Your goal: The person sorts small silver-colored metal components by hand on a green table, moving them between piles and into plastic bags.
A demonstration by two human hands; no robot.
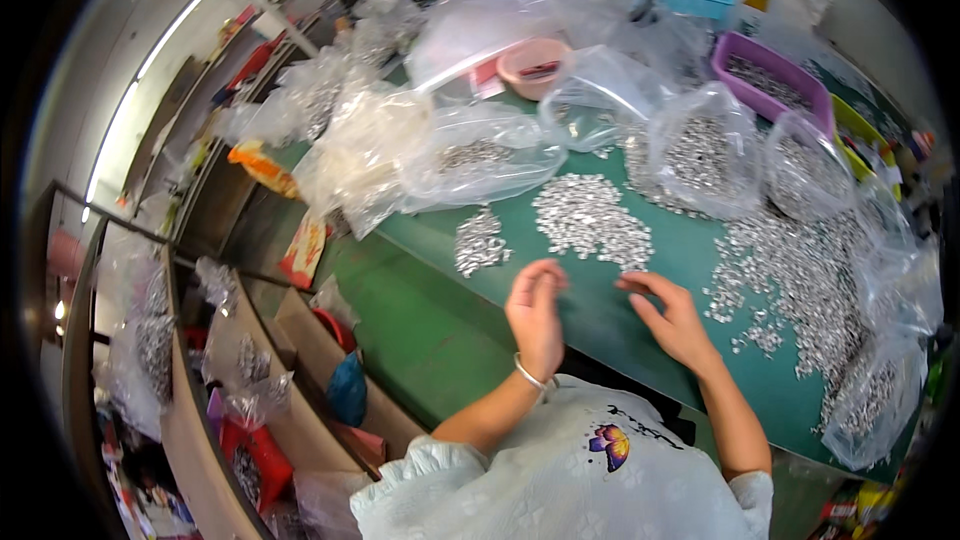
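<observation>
Over green table [600, 315], hands (fingers curled)

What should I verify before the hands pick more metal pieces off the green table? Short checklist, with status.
1. Left hand free: cannot tell; its fingers are curled together and may hide small pieces.
2. Right hand free: ok, fingers spread, nothing visible in it.
3. Pieces within reach: ok, the middle pile of metal pieces lies just beyond the fingertips.
4. Bare green table under the hands: ok.
5. Small pile apart from the middle pile: ok, a gap shows.
6. Plastic bags off the working spot: ok, they sit farther back.
</observation>
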